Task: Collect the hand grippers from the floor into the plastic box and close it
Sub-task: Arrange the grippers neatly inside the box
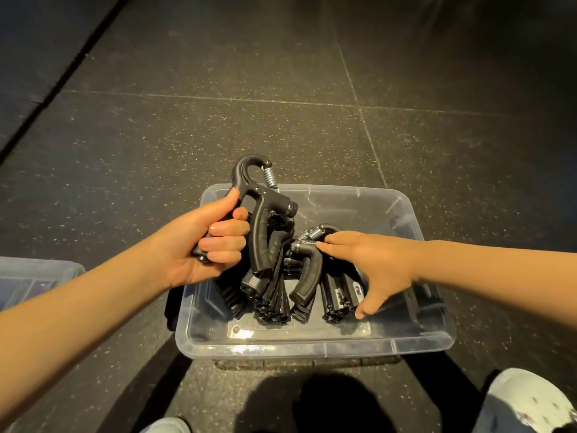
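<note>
Hand grippers at the uncovered plastic box [312, 345] on the floor [218, 120].
My left hand [203, 242] gripped one hand gripper [259, 195] by its handle above the box's far-left corner; my right hand [374, 264], fingers straight and spread, rested on the stacked grippers [306, 276] in the box's middle.
</note>
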